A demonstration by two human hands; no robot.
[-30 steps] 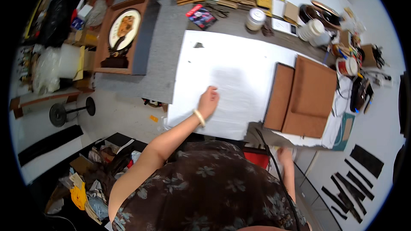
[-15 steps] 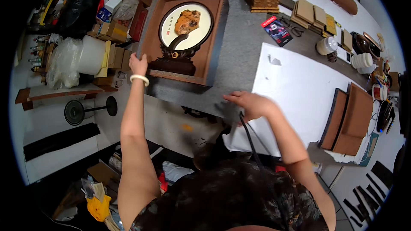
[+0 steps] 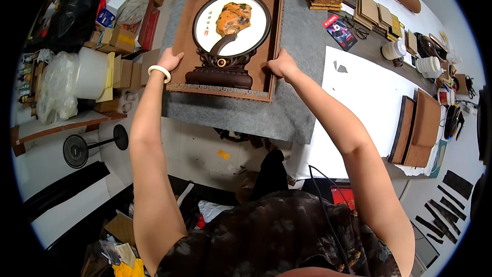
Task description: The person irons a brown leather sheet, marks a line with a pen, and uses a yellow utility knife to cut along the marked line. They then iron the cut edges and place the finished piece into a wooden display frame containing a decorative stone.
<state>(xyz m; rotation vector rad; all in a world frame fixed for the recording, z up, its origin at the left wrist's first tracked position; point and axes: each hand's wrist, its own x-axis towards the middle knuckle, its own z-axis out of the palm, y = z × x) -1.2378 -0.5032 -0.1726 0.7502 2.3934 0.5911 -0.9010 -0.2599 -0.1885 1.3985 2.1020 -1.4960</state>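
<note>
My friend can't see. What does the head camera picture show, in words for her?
Two bare hands, left hand and right hand, grip the sides of a brown rectangular wooden tray lying on a grey felt tabletop. The tray holds a round white plaque with an orange stone picture on a dark carved stand.

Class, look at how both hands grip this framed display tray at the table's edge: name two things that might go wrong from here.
1. The brown tray sits near the front edge of the grey felt mat; pulled further, it might tip off the table.
2. The left hand and right hand only grip its side rims, so the round plaque on its dark stand could slide loose if tilted.
</note>
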